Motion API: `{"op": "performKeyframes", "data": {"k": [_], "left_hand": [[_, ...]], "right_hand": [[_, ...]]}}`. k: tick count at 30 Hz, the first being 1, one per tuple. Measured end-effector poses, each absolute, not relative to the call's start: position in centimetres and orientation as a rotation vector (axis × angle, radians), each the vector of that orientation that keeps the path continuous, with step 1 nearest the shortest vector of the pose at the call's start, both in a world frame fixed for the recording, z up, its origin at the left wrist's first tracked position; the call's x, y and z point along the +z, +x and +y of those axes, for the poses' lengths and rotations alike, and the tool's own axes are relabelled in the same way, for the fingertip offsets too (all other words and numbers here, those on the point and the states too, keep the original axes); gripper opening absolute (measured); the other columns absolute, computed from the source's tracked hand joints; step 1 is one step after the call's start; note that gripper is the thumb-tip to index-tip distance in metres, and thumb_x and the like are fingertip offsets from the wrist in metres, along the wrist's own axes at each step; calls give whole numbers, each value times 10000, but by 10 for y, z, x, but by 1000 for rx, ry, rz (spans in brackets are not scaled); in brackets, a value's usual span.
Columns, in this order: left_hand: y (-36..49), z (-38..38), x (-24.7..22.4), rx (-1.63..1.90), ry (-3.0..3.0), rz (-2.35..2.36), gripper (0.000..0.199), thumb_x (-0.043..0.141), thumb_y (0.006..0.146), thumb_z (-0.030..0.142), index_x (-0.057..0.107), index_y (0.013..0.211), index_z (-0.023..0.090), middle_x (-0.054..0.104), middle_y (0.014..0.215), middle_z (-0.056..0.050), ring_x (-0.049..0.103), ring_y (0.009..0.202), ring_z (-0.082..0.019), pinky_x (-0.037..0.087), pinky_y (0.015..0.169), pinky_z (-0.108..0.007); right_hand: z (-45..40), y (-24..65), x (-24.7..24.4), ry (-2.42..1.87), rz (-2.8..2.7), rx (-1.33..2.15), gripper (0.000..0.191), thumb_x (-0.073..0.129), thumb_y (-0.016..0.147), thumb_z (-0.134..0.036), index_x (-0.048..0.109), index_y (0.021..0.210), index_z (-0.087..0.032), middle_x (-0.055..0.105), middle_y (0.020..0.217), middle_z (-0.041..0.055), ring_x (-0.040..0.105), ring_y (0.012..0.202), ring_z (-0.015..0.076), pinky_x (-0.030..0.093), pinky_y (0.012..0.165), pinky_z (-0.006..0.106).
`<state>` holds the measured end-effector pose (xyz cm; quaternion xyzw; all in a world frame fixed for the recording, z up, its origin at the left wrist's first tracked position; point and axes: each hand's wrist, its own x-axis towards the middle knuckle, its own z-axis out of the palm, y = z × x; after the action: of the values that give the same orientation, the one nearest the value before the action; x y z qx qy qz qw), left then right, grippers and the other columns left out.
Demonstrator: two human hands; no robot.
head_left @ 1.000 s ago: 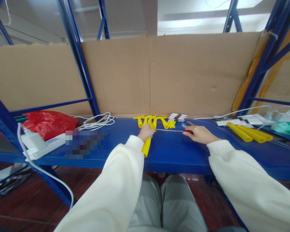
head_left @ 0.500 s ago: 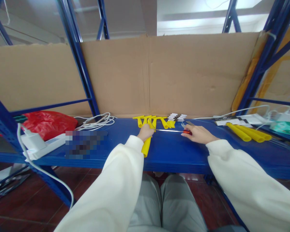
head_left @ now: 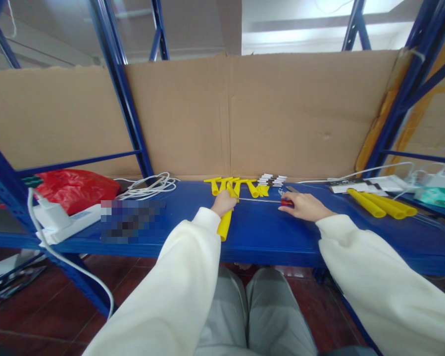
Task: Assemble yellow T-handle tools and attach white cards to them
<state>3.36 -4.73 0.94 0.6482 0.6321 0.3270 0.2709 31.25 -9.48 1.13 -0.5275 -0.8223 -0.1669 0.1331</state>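
Note:
My left hand (head_left: 223, 201) is wrapped round a yellow tube (head_left: 225, 226) whose wide end points toward me over the blue shelf. In my right hand (head_left: 304, 205) is the red handle of a screwdriver (head_left: 259, 200). Its long metal shaft runs left and its tip meets the tube at my left fingers; the exact contact is hidden. Behind my left hand several yellow T-shaped pieces (head_left: 252, 188) lie in a row. Beside them are small yellow parts (head_left: 263, 191) and a stack of white and black pieces (head_left: 272, 180). Small metal bits (head_left: 280, 191) lie near my right fingers.
More yellow tubes (head_left: 370, 203) lie at the right by a white and black package (head_left: 356, 185). At the left are a coiled white cable (head_left: 153, 187), a red plastic bag (head_left: 77, 190) and a power strip (head_left: 77, 223). Cardboard (head_left: 300, 113) stands behind the blue shelf (head_left: 267, 230).
The screwdriver's red handle looks slightly turned in my right hand. Both hands have otherwise stayed in place.

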Motion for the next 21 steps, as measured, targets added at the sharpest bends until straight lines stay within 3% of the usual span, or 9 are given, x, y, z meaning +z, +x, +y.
{"op": "performKeyframes", "data": {"k": [4,13,21], "left_hand": [[33,-50,10,874,1746,1691,141,572,784,96,692,776,168,696,672,-87,741,785,-271,594,768,-347],[35,-57,17,848,1748,1710,120,572,815,96,674,770,141,713,724,-121,740,826,-261,591,804,-333],[36,-58,18,862,1748,1704,103,581,822,103,677,803,136,695,695,-103,733,743,-251,599,740,-325]], "right_hand": [[-93,317,10,-1478,-2353,-601,137,523,937,-327,622,945,-233,743,896,79,674,773,230,433,618,293],[-96,314,9,-1475,-2413,-534,282,440,1004,-373,674,1006,-216,767,970,103,706,877,247,487,720,317],[-97,315,8,-1502,-2365,-522,96,531,937,-297,598,955,-231,727,822,64,656,692,219,440,624,294]]}}
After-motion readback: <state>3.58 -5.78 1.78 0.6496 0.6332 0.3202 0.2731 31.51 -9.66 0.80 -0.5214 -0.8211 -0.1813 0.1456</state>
